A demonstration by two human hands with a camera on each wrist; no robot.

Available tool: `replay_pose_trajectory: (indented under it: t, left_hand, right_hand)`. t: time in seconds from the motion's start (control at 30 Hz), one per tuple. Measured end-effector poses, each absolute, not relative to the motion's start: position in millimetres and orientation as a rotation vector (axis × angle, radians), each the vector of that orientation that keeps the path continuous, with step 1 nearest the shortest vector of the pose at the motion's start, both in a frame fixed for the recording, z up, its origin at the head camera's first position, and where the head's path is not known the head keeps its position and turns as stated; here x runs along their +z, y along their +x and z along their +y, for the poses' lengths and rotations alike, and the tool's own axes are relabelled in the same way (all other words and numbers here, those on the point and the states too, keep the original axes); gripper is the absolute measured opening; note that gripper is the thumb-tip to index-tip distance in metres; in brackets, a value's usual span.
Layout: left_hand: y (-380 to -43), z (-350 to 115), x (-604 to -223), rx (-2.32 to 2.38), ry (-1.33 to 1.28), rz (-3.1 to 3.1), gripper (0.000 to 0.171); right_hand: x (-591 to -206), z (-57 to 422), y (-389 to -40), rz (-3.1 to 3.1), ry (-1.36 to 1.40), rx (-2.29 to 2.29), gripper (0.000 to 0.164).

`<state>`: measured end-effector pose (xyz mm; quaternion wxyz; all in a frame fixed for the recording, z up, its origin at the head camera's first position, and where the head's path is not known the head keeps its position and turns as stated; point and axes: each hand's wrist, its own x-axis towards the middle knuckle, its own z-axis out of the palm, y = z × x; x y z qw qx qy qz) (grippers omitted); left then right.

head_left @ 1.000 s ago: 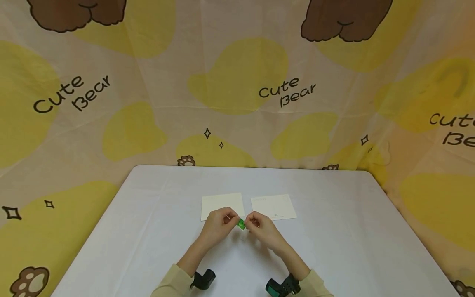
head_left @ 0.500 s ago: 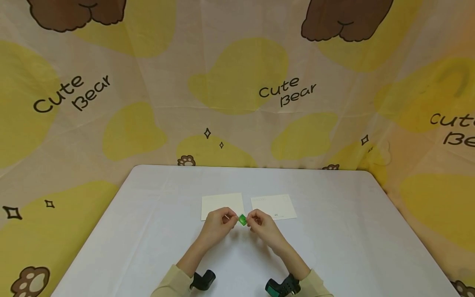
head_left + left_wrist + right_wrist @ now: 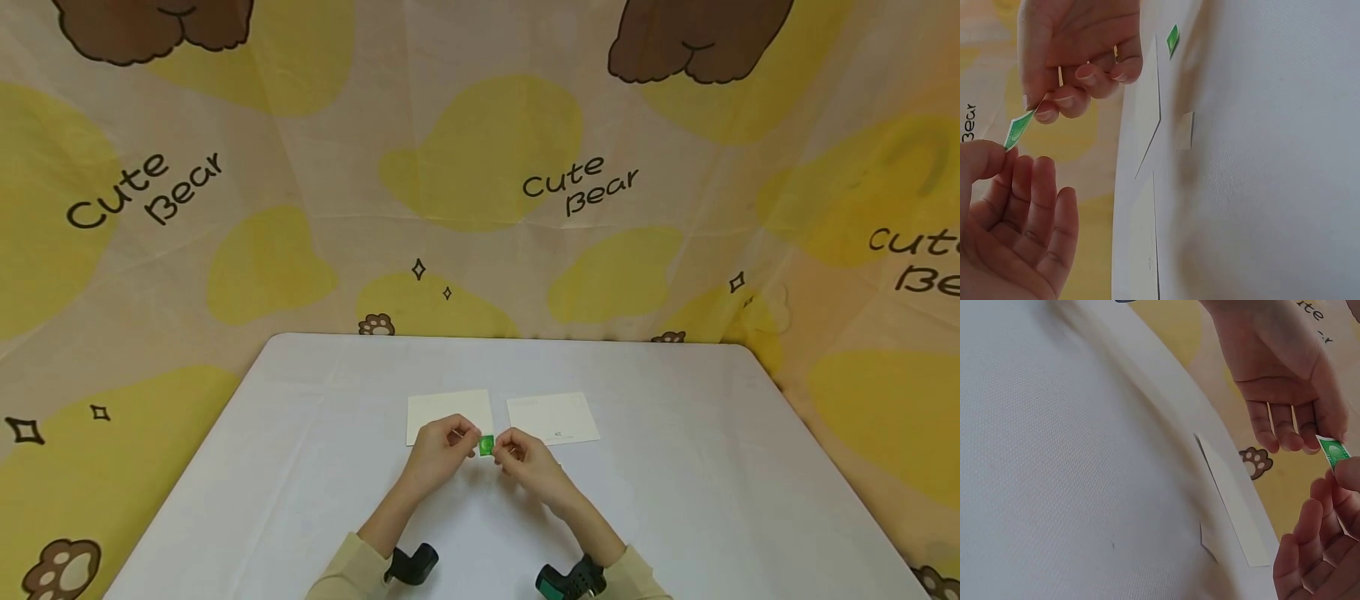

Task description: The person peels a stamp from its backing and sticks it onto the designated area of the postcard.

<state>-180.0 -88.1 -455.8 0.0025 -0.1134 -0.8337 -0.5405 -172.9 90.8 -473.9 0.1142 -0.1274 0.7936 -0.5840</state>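
Green square (image 3: 487, 445) held above a white counter (image 3: 690, 475)

Nearest, beige sleeves (image 3: 341, 573) end beside black wrist devices (image 3: 415, 565). Beyond, the person's left hand (image 3: 441, 443) and right hand (image 3: 531, 463) hang above the counter, fingers of both clamped on opposite sides of the square between them. On the counter lie a small green piece (image 3: 1173, 42) and a pale piece (image 3: 1186, 130); farther off, two cream cards (image 3: 551, 417) before a patterned backdrop (image 3: 480, 158)

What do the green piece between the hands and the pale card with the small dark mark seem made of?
The green piece: probably thin printed paper or sticker film, perhaps slightly glossy; it shows a pale pattern and white border. The pale card: likely matte paper or cardstock, flat with straight edges and no shine.
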Motion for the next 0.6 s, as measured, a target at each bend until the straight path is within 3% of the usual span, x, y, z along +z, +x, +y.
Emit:
replay_pose_trajectory:
  t: [0.6]
  left_hand:
    - [-177, -88, -458, -1.628, -0.436, -2.691, 0.011]
  right_hand:
    - [-453, 88, -166, 2.437, -0.392, -1.640, 0.009]
